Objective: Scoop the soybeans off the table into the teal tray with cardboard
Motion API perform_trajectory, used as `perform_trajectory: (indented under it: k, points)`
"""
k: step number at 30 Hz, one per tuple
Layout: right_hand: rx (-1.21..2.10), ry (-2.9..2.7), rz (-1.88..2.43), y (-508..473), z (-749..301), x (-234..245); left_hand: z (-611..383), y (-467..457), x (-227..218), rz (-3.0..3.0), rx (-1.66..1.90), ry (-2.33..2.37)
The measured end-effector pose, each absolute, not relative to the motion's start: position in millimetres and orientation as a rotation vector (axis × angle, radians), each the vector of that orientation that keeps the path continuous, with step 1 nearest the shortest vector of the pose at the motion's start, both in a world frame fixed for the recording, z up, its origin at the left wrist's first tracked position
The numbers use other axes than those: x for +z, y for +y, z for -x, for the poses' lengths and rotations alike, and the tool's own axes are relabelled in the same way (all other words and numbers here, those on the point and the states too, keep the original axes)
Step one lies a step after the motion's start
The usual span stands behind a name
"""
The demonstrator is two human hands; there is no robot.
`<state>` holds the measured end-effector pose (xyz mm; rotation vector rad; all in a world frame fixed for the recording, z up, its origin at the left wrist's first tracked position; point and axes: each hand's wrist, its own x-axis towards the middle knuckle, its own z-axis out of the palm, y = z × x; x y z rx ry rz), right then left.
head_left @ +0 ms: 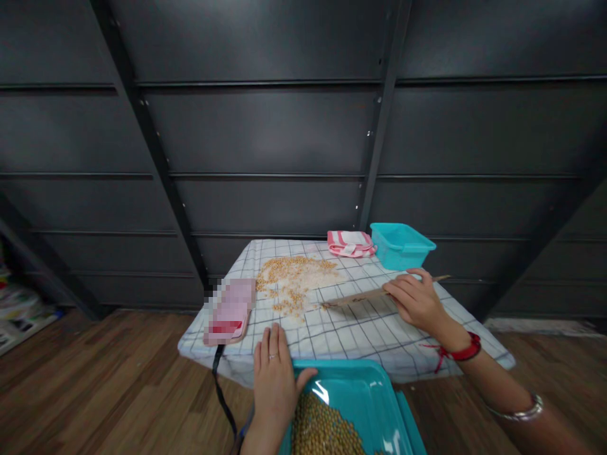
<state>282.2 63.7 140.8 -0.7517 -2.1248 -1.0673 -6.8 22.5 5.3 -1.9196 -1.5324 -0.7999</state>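
Observation:
My right hand (pixel 416 302) is closed around a thin brown strip (pixel 355 297), which looks like cardboard or wood. The strip's far end rests near the right edge of a spread of yellow beans (pixel 294 297) mixed with pale, fine grains (pixel 320 278) on the checked cloth (pixel 370 335). At the table's front edge, my left hand (pixel 275 379) lies with fingers stretched out on the cloth. Its thumb reaches over the rim of a turquoise tray (pixel 365 379). Inside the tray lies a heap of round, brownish-yellow beans (pixel 325 426).
A phone-like pink device (pixel 232 311) lies at the table's left, with a black strap (pixel 219 379) below it. Toward the back right stand a folded red-and-white towel (pixel 349 244) and a turquoise bin (pixel 402 246). Dark panels (pixel 265 126) rise behind the table.

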Motion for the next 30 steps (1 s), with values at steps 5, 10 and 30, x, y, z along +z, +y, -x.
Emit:
perform_trajectory:
  k: [5, 10, 30]
  points:
    - [-1.031, -2.116, 0.792, 55, -286, 138, 5, 23, 3, 1.892, -0.795, -1.546]
    - [-1.023, -2.122, 0.754, 52, -284, 138, 5, 23, 4, 1.884, -0.785, -1.559]
    - [-0.992, -2.060, 0.750, 33, -276, 143, 9, 22, 1, 1.933, -0.771, -1.575]
